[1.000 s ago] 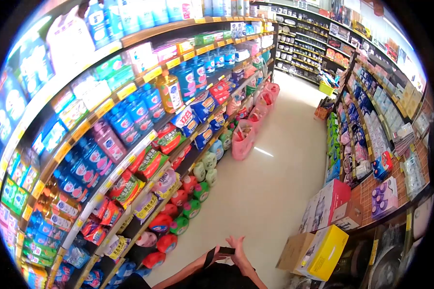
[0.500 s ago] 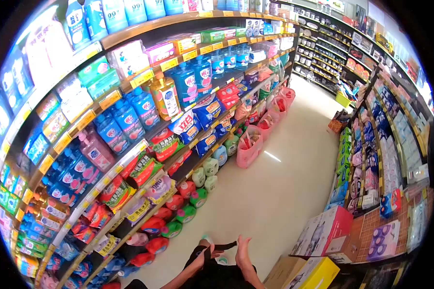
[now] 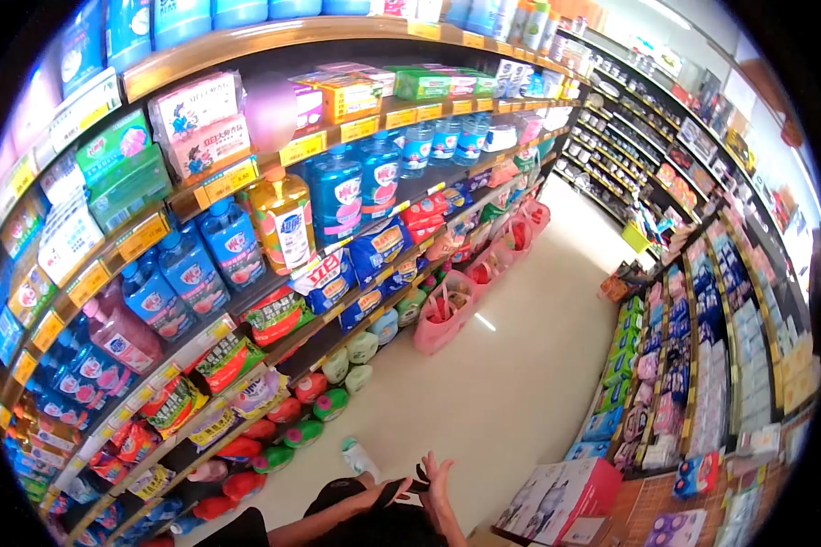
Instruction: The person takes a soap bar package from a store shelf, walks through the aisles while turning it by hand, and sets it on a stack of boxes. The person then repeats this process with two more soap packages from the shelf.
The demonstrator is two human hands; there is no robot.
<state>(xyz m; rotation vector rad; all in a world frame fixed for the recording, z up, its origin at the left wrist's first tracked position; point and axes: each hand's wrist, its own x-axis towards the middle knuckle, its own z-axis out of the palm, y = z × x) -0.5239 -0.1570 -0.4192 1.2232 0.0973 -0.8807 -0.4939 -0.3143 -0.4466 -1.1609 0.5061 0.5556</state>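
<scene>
Low in the view, my left hand [image 3: 383,497] reaches in from the left with its fingers closed around a black strap [image 3: 393,492]. Close beside it on the right, my right hand [image 3: 439,480] is raised with the fingers stretched and spread. A dark part of the strap lies against its inner side, and I cannot make out the strap's far end. Both hands are in front of my dark clothing. Beyond them on the floor is a white and green object that looks like a shoe [image 3: 359,458].
Shelves on the left hold blue bottles [image 3: 337,196], detergent bags [image 3: 228,360] and red and green bottles [image 3: 301,433]. Pink baskets [image 3: 442,314] stand along the aisle floor [image 3: 493,383]. On the right are a large pink-and-white box [image 3: 556,501] and packed shelves [image 3: 684,356].
My hands have come closer together, and the strap that was stretched between them is now bunched. My view has shifted, so the left shelves appear nearer and the shoe shows more fully.
</scene>
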